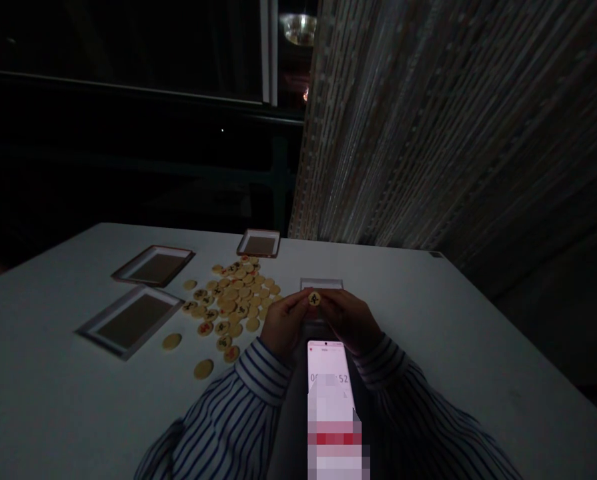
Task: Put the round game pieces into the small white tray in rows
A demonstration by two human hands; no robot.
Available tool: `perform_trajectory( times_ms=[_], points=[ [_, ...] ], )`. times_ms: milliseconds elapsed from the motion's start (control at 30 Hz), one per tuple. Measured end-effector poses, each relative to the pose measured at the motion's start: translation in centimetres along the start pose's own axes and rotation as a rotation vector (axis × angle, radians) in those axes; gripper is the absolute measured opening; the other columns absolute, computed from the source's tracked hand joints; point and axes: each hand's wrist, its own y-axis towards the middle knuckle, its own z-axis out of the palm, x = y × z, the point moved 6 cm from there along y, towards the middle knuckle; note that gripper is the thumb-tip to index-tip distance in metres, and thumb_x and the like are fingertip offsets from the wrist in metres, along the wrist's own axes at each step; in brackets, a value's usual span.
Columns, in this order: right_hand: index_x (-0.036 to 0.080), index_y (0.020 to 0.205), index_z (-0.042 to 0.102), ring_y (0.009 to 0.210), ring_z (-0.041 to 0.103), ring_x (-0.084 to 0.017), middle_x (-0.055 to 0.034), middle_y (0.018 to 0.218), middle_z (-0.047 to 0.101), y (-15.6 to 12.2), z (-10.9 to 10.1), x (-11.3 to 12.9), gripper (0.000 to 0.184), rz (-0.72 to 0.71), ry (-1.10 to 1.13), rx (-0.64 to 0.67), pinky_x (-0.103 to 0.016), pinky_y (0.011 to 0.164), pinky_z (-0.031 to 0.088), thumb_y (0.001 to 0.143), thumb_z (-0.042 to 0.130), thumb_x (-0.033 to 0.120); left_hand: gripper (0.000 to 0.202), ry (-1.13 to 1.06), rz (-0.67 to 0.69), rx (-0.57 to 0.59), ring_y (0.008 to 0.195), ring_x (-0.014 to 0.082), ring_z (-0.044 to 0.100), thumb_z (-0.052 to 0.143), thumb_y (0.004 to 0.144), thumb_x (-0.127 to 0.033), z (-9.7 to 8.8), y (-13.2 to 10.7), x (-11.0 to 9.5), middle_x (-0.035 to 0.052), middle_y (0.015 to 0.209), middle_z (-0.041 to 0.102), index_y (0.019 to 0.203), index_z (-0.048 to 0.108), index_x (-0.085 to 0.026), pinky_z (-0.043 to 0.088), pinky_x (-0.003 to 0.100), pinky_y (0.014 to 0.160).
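Between the fingertips of both hands is a round, pale Chinese chess piece point(315, 299) with a dark character facing me. My left hand point(284, 324) pinches it from the left, and my right hand point(354, 321) closes on it from the right. A shallow box point(321, 283) lies just behind the hands, which partly hide it. To the left spreads a loose heap of Chinese chess pieces point(235, 293), some plain side up, others showing red or dark characters. Below the hands a lit phone point(327, 363) shows running digits; its lower part is pixelated.
Two shallow open boxes point(153, 265) point(131, 321) lie on the left of the white table point(53, 373). Another small box point(259, 243) sits near the far edge. Stray pieces point(203, 369) lie at the heap's near side. A string curtain point(378, 120) hangs behind the table.
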Motion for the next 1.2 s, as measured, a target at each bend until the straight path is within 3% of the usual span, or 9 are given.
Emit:
perform_trajectory(
  times_ms=[133,367,600,867,1067,1200],
  points=[
    [0.02,0.103,0.059,0.087,0.058,-0.012,-0.0033,0.094,0.065,-0.6,-0.4,-0.1,0.023,-0.012,0.013,-0.035,-0.026,0.076,0.047,0.086,0.044,0.026,0.028,0.002,-0.004,0.015,0.074,0.0156,0.063,0.062,0.069,-0.03,0.4,-0.2,-0.1,0.0058,0.088,0.069,0.092,0.067,-0.016,0.052,0.027,0.068],
    [0.02,0.102,0.059,0.088,0.059,-0.014,-0.0046,0.095,0.065,-0.7,-0.6,0.2,0.024,-0.062,0.063,-0.064,-0.029,0.076,0.048,0.085,0.045,0.031,0.029,-0.035,-0.014,-0.067,0.064,0.0144,0.062,0.069,0.061,-0.032,0.0,-0.3,-0.4,0.0042,0.069,0.069,0.082,0.066,-0.013,0.051,0.027,0.064],
    [0.02,0.098,0.06,0.086,0.058,-0.015,-0.0038,0.092,0.066,-0.5,-0.5,0.3,0.021,-0.078,0.074,-0.065,-0.031,0.077,0.047,0.084,0.049,0.03,0.027,-0.039,-0.011,-0.083,0.067,0.0154,0.063,0.07,0.059,-0.032,0.1,-0.2,-0.5,0.0047,0.072,0.07,0.078,0.068,-0.014,0.05,0.028,0.067],
    [0.021,0.106,0.057,0.093,0.057,-0.015,-0.0045,0.1,0.064,0.0,-0.3,0.5,0.029,-0.118,0.004,0.023,-0.031,0.079,0.043,0.087,0.043,0.036,0.021,0.044,0.034,-0.107,0.07,0.0161,0.063,0.067,0.062,-0.029,-0.2,-0.3,-1.1,0.0044,0.075,0.07,0.078,0.07,-0.015,0.05,0.029,0.068],
    [0.021,0.101,0.059,0.085,0.058,-0.015,-0.003,0.093,0.066,1.0,0.0,0.1,0.025,-0.109,-0.135,0.12,-0.03,0.073,0.04,0.085,0.046,0.035,0.02,0.072,0.075,-0.127,0.077,0.0168,0.062,0.064,0.065,-0.028,-0.6,0.0,-1.1,0.0046,0.08,0.07,0.08,0.07,-0.016,0.049,0.028,0.074],
    [0.019,0.097,0.06,0.082,0.058,-0.016,-0.004,0.09,0.066,1.9,-0.4,-0.2,0.024,-0.127,-0.192,0.149,-0.03,0.072,0.039,0.081,0.05,0.034,0.021,0.147,0.091,-0.214,0.071,0.0151,0.061,0.061,0.068,-0.028,-1.4,0.0,-1.3,0.0043,0.076,0.069,0.083,0.068,-0.015,0.048,0.026,0.068]
  ],
)
